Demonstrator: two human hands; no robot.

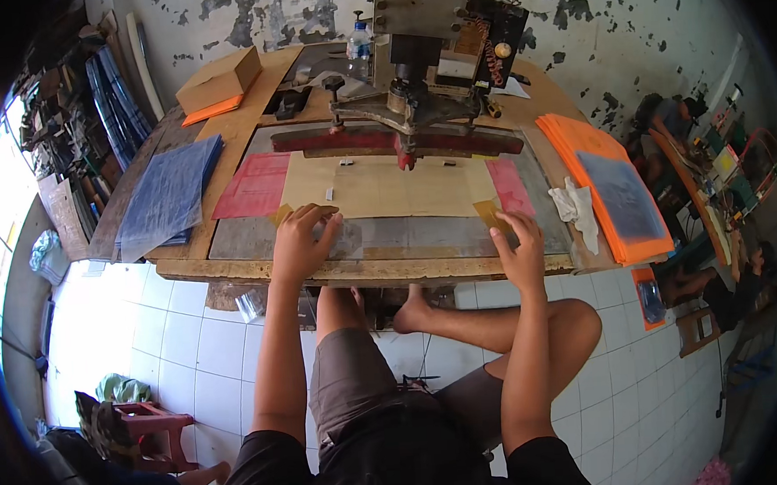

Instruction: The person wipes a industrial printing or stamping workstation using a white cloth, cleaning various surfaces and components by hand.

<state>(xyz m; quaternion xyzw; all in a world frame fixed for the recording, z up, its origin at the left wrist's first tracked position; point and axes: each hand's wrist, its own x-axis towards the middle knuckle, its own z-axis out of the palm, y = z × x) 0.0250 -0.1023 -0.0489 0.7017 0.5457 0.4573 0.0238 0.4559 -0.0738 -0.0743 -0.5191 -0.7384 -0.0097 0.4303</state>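
Note:
A clear plastic sheet (406,237) lies on the metal bed (239,237) of a press, in front of a tan cardboard sheet (385,185). My left hand (301,243) rests on the sheet's left end, fingers pinching a small tan tab (283,215). At the sheet's right end my right hand (521,249) pinches another small tan piece (488,213). The red press bar (392,139) and its dark machine head (430,38) stand just behind the cardboard.
Red sheets (254,186) lie left of the cardboard. Blue sheets (171,197) are stacked at the far left, an orange stack (605,187) with a white rag (574,206) at the right. A cardboard box (219,77) sits at the back left. Other people sit at the lower left and right.

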